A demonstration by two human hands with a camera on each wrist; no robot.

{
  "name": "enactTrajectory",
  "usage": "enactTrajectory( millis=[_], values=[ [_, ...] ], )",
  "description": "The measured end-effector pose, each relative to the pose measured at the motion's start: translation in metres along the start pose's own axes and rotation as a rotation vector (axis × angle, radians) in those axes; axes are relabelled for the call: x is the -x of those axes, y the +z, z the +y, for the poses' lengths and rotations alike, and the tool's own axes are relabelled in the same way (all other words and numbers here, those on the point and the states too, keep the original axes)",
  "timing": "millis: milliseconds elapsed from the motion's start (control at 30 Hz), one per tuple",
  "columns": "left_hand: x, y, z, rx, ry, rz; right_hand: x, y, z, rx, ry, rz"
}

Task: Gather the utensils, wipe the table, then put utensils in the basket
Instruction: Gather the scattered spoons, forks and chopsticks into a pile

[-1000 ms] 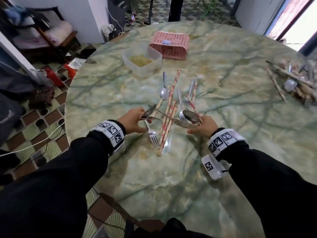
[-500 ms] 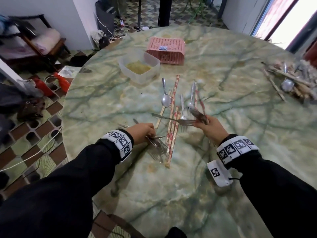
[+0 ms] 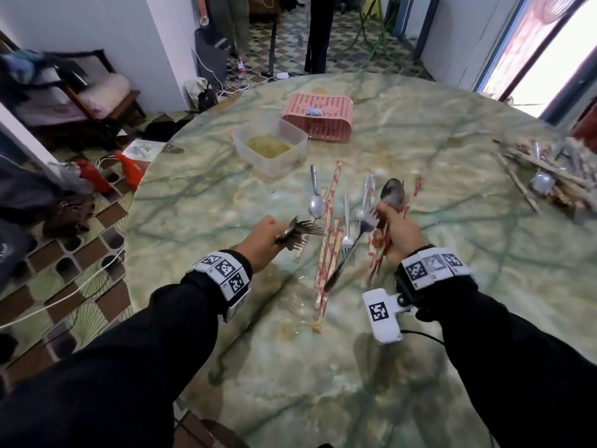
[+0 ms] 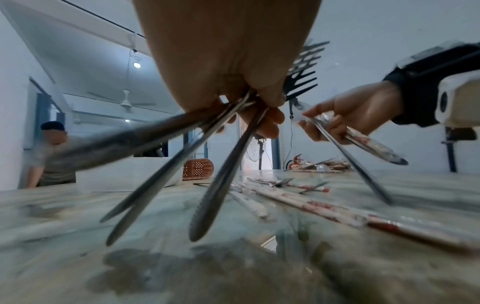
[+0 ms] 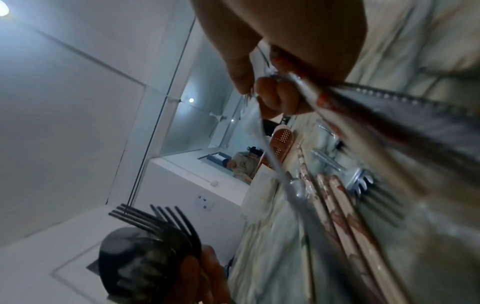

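Two loose forks (image 3: 347, 236) (one spoon (image 3: 316, 202)) on table (image 3: 420, 367)

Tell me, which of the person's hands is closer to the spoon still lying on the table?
Left. The left hand grips forks just beside the spoon, toward the person. The right hand holds cutlery farther off, across the chopsticks.

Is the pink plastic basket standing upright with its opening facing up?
No. In the head view the pink plastic basket lies overturned on the green marble table, its perforated bottom facing up.
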State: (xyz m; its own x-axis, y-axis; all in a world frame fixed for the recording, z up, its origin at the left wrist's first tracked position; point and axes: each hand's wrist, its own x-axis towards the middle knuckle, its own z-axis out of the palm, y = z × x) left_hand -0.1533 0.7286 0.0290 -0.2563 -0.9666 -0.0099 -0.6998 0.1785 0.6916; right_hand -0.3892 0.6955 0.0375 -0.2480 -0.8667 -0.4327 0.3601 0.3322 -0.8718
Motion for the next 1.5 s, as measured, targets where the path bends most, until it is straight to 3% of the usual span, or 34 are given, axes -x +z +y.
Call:
enactTrajectory(
  millis=[100, 333, 500, 633, 800, 933, 1100, 1200, 1500],
  values=[
    [0.0, -0.003, 0.011, 0.081, -0.063, 0.09, 0.0, -0.004, 0.001, 0.026, 0.086, -0.064],
    [0.004, 0.0, 0.03, 0.232, -0.2, 0.109, 0.012, -0.009, 0.0, 0.043, 0.027, -0.161],
    [0.002, 0.006, 0.039, 0.394, -0.232, 0.239, 0.017, -0.007, 0.01, 0.077, -0.024, -0.155],
    [0.0, 0.01, 0.033, 0.362, -0.252, 0.282, 0.022, -0.007, 0.016, 0.127, 0.028, -0.186],
    [-0.014, 0.005, 0.014, 0.292, -0.36, 0.276, 0.017, -0.004, 0.02, 0.288, -0.029, -0.228],
    [-0.029, 0.008, 0.012, 0.242, -0.414, 0.242, 0.021, 0.009, 0.027, 0.246, 0.074, -0.22],
    [-0.046, 0.02, 0.01, 0.151, -0.432, 0.123, 0.016, 0.024, 0.05, 0.832, 0.035, -0.106],
    [-0.051, 0.032, 0.011, 0.1, -0.434, 0.001, 0.02, 0.033, 0.052, 1.065, 0.065, -0.093],
    [-0.058, 0.047, 0.009, 0.038, -0.462, -0.084, 0.021, 0.045, 0.051, 1.304, -0.035, 0.001]
  ],
)
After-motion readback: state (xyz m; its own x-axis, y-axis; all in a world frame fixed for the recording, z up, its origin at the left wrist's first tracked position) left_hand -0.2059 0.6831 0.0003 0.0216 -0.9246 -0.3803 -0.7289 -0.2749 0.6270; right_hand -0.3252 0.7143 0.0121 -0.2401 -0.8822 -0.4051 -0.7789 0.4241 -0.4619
